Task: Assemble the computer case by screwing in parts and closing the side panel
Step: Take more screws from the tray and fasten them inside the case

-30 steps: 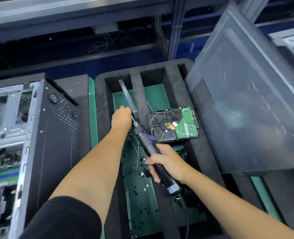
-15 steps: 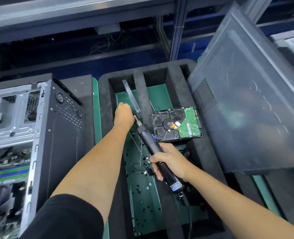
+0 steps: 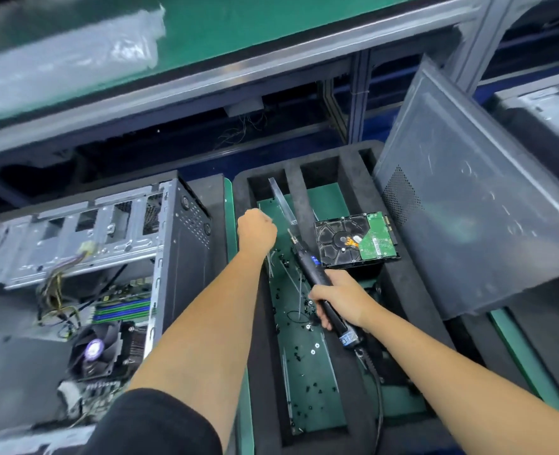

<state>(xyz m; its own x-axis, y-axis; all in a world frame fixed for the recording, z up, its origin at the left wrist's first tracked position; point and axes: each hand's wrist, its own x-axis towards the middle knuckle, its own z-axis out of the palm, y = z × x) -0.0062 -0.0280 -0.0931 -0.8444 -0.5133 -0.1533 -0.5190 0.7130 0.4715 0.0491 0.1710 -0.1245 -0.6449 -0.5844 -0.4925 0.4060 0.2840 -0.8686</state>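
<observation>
Right hand (image 3: 340, 298) fingers wrapped round electric screwdriver (image 3: 317, 280); left hand (image 3: 257, 233) fingers curled over foam tray (image 3: 261, 323), contents unclear.

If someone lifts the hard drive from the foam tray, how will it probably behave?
The hard drive is probably rigid and heavy for its size, given its metal body. Its exposed green circuit board looks fragile. Being flat, it should not roll.

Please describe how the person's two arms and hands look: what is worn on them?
Both hands, the left hand and the right hand, are bare, without gloves. Both forearms are bare too. A black sleeve covers the left upper arm. I see no watch, ring or bracelet.
</observation>
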